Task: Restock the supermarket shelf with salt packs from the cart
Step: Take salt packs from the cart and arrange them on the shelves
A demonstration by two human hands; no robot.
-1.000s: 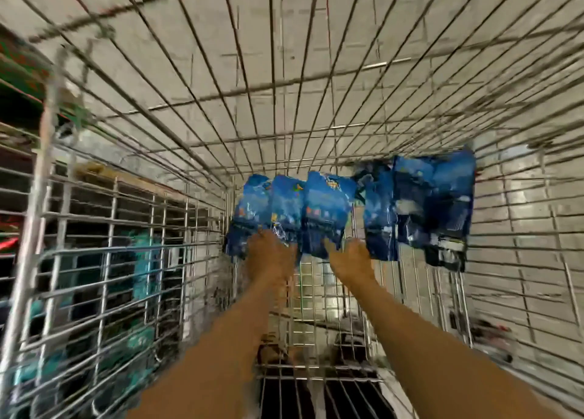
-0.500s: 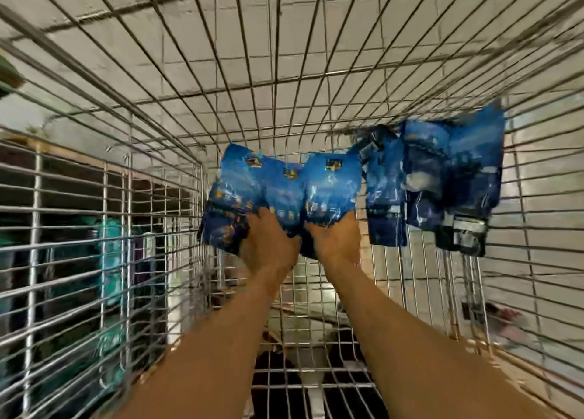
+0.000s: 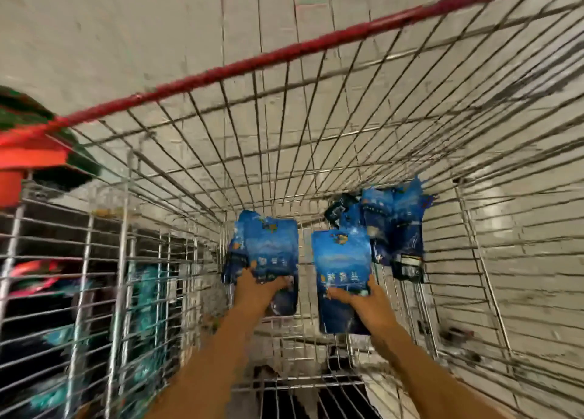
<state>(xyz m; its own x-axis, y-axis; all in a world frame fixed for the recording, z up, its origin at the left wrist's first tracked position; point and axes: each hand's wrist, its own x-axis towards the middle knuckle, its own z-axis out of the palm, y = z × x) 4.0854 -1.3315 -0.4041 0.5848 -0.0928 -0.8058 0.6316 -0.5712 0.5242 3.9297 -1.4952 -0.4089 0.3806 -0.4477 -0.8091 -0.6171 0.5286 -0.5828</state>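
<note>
Both my arms reach down into a wire shopping cart (image 3: 316, 127). My left hand (image 3: 257, 289) grips a small stack of blue salt packs (image 3: 268, 248) by the lower end. My right hand (image 3: 368, 301) holds a single blue salt pack (image 3: 341, 260), thumb across its front. Both loads are lifted off the cart's far end. Several more blue salt packs (image 3: 395, 225) lean against the cart's far right corner. The picture is blurred by motion.
The cart's red-trimmed rim (image 3: 284, 52) crosses the top. Through the left cart wall I see dark shelving with teal goods (image 3: 148, 308). A red plastic part (image 3: 28, 153) sits at the upper left. Pale floor tiles (image 3: 521, 260) lie around the cart.
My hands have pulled the packs up and apart: the left now holds a stack, the right a single pack. The view has tilted up, so the cart's red rim shows.
</note>
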